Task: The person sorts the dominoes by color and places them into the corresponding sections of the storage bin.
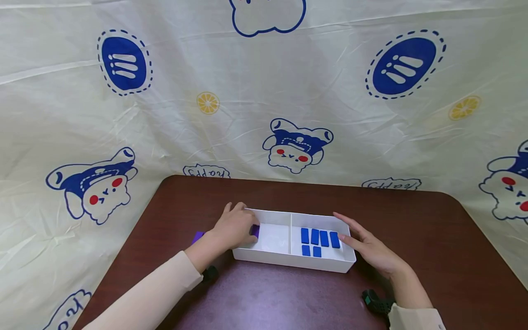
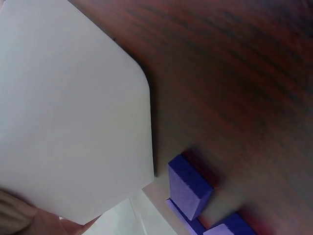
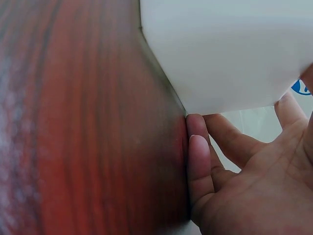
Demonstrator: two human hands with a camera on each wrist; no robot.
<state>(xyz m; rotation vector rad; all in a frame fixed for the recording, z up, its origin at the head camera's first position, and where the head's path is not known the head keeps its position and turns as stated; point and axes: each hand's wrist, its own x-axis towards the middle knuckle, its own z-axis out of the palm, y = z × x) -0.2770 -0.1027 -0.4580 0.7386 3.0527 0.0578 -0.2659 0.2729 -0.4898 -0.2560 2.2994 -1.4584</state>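
A white two-compartment tray [image 1: 290, 233] lies on the table. Over its left end, my left hand [image 1: 235, 225] curls its thumb and fingers about a dark purple block [image 1: 255, 230] inside the left compartment. The right compartment holds several flat blue blocks [image 1: 324, 239], in a longer row and a shorter one. At the tray's right end rests my right hand [image 1: 371, 250], fingers extended, its thumb over the rim near the last blue block. In the right wrist view, the fingers [image 3: 199, 164] lie low beside the white outer wall [image 3: 230, 58].
Just left of the tray, several purple blocks [image 2: 188, 188] sit on the brown table [image 1: 284, 298], partly hidden by the left forearm in the head view. A printed white cloth [image 1: 247, 68] hangs behind the table.
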